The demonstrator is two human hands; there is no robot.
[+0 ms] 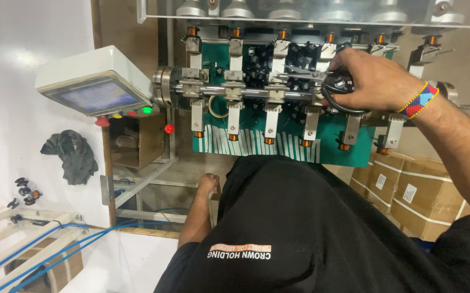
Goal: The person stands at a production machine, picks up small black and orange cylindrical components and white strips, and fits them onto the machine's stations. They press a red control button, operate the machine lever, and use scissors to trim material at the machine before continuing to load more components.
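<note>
Standing along the winding machine [256, 92], copper-wound bobbins [270, 140] already sitting on the spindles at its lower and upper edges, the heap of empty black bobbins [259, 65] on the green panel [332, 154] waiting yet, so seemingly partway through loading. Reaching to the machine's right end, the right hand [373, 78] closing its grip around a black ring-shaped part [339, 95] beside the shaft. Hanging low by the frame, the left hand [208, 184], grip impossible to tell.

Green tray [349, 154]; black bobbins [256, 65] inside.
</note>
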